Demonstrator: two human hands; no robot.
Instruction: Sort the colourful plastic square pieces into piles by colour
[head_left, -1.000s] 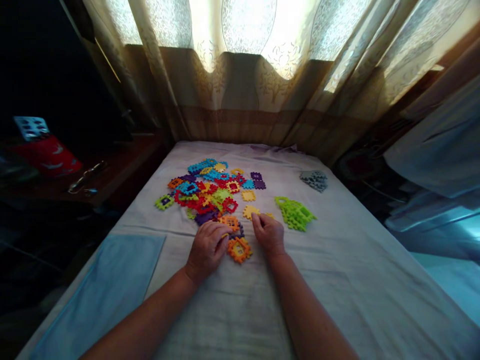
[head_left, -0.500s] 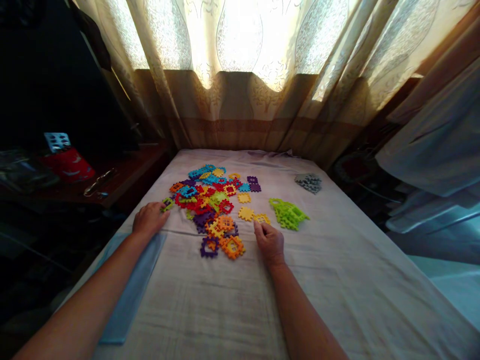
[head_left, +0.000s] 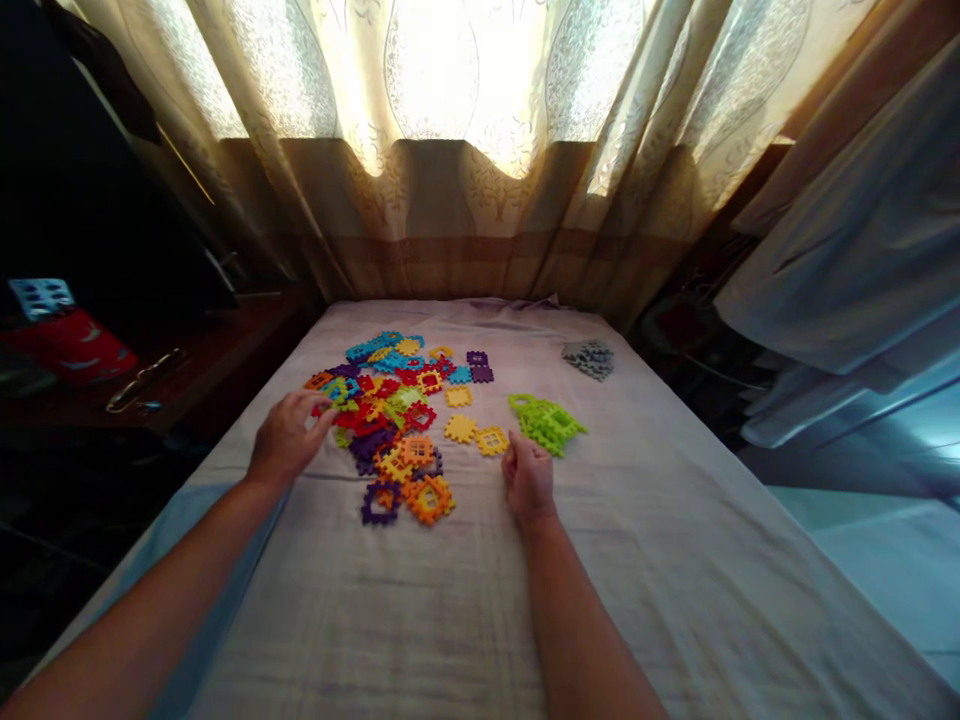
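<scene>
At the left edge of a mixed pile of interlocking plastic tiles [head_left: 375,412] is my left hand [head_left: 286,437]. Its thumb and fingers are closed on a lime-green tile [head_left: 341,391], partly hidden by the fingertips. My right hand [head_left: 529,478] rests on the sheet, fingers curled in, with nothing visible in it. Just left of its knuckles lies a yellow window-pattern tile [head_left: 492,441], beside a solid yellow tile [head_left: 460,429]. A heap of lime-green tiles [head_left: 546,423] sits just beyond the right hand.
Grey tiles [head_left: 589,358] form a group at the far right of the sheet-covered surface [head_left: 420,620]. Two purple tiles [head_left: 480,366] lie behind the yellow ones. A blue translucent sheet [head_left: 202,590] is under my left forearm. Curtains [head_left: 442,240] hang at the back.
My left hand has brought the lime-green tile over the pile's edge. My right hand has drawn back from the yellow window-pattern tile, toward the green heap. The view has turned slightly right.
</scene>
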